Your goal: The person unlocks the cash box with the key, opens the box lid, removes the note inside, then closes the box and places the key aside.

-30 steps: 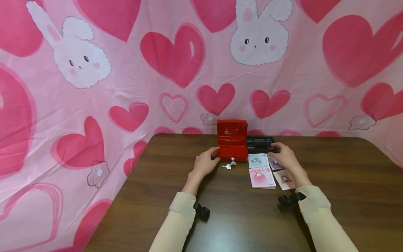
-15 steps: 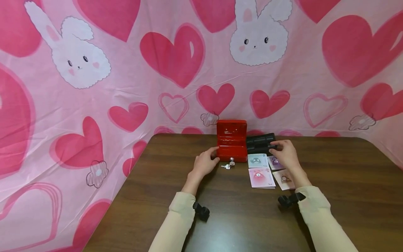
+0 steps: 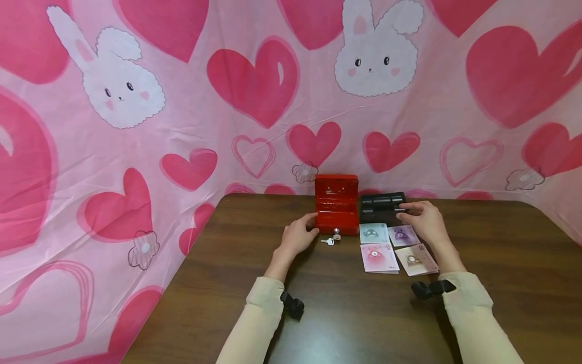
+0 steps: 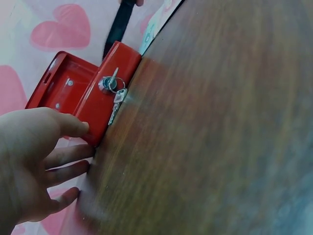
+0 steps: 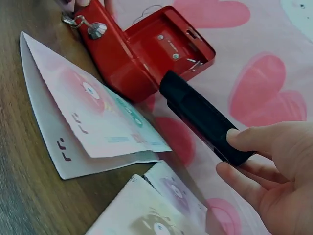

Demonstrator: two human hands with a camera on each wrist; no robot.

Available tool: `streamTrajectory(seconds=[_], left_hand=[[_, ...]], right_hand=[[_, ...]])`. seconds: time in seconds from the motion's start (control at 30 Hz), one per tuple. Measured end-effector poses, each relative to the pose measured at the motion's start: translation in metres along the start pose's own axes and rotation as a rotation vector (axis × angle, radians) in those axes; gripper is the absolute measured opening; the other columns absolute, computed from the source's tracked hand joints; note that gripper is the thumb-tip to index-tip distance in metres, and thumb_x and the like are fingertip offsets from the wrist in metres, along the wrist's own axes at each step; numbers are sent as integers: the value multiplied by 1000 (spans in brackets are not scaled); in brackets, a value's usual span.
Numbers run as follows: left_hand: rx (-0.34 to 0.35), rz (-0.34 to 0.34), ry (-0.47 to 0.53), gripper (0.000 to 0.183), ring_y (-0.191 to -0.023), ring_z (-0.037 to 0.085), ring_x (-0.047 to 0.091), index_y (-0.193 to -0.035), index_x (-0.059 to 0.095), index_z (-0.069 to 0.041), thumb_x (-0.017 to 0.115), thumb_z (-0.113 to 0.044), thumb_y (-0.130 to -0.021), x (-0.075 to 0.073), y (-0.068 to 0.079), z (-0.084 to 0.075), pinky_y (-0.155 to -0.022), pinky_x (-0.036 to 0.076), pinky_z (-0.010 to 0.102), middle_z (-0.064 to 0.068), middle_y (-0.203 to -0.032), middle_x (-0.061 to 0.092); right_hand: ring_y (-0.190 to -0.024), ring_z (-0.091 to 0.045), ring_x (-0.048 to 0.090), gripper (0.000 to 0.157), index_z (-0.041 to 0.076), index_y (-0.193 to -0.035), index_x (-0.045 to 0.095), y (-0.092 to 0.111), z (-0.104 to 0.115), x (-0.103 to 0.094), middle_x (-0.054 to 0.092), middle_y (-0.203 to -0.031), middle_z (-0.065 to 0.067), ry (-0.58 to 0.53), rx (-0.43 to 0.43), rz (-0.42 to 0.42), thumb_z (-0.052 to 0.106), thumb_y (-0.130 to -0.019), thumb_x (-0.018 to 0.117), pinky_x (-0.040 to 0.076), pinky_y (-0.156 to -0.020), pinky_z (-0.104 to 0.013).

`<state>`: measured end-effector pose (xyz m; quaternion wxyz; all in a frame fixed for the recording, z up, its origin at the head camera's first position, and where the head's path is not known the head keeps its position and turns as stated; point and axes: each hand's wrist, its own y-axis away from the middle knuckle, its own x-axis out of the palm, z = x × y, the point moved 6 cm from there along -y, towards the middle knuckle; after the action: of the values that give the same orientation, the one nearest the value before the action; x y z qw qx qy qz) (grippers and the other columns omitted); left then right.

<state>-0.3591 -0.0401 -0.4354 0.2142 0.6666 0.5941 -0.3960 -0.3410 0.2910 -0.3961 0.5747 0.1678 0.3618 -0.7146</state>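
My left hand [image 3: 298, 235] holds the left front corner of the open red cash box [image 3: 337, 222]. In the left wrist view its thumb lies on the corner, the other fingers spread low beside it. My right hand [image 3: 426, 218] pinches the right end of a black coin tray [image 3: 383, 203] between thumb and fingers. The tray stands just right of the box, its grooved side showing and its right end tilted up. A key on a ring [image 4: 117, 98] sits in the lock at the box's front, with another hanging down. Inside the box, the floor is partly hidden by the front wall.
Several toy banknotes lie in front of the tray: a green one [image 3: 374, 233], a pink folded one [image 3: 379, 258], a purple one [image 3: 402, 235] and a brown one [image 3: 416, 259]. Behind the wooden table [image 3: 364, 313] hangs a pink heart-print cloth [image 3: 254, 111].
My right hand has shifted slightly right with the coin tray, whose right end has tilted up and which now stands a little apart from the box. My left hand has stayed at the box.
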Motion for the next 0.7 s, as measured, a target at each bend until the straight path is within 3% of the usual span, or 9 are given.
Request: streamTrajectory(seconds=[0.07, 0.17, 0.23, 0.37, 0.63, 0.7], left_hand=[[-1, -3, -8, 48, -119, 24, 64, -143, 54, -24, 62, -26, -96, 0, 0, 0, -103, 39, 49, 4, -124, 71], [-1, -2, -16, 49, -119, 24, 64, -144, 53, -24, 62, -27, -96, 1, 0, 0, -103, 39, 48, 4, -123, 71], [-4, 2, -14, 50, -119, 24, 63, -145, 52, -23, 62, -27, -96, 1, 0, 0, -103, 39, 48, 4, -123, 71], [-19, 11, 5, 51, -122, 26, 62, -146, 51, -19, 62, -26, -96, 2, 1, 1, -106, 38, 49, 5, -123, 72], [-23, 14, 2, 49, -123, 27, 61, -143, 53, -14, 61, -27, -97, 1, 1, 1, -108, 37, 51, 6, -122, 72], [-25, 17, -3, 49, -124, 26, 61, -144, 53, -14, 60, -28, -97, 1, 0, 1, -109, 36, 51, 5, -122, 72]], right_hand=[[-107, -42, 65, 39, -4, -120, 68, 1, 1, -3, 54, -126, -31, -16, -3, 11, 22, -90, 71, 49, -84, -35], [-86, -24, 75, 40, -5, -120, 68, 3, 2, -6, 55, -127, -34, -48, 0, 36, 22, -91, 71, 47, -70, -13], [-73, -16, 76, 40, -6, -121, 67, 4, 2, -7, 54, -128, -35, -83, 6, 55, 21, -91, 71, 46, -63, -7], [-70, -11, 74, 44, -7, -121, 66, 6, 6, -9, 51, -129, -34, -105, 7, 84, 25, -91, 72, 46, -64, -7], [-82, -28, 76, 47, -5, -121, 67, 6, 16, -8, 55, -128, -31, -75, -13, 124, 32, -91, 72, 47, -65, -8], [-91, -34, 74, 46, -4, -120, 68, 6, 21, -7, 57, -127, -30, -59, -31, 127, 31, -91, 72, 50, -71, -13]])
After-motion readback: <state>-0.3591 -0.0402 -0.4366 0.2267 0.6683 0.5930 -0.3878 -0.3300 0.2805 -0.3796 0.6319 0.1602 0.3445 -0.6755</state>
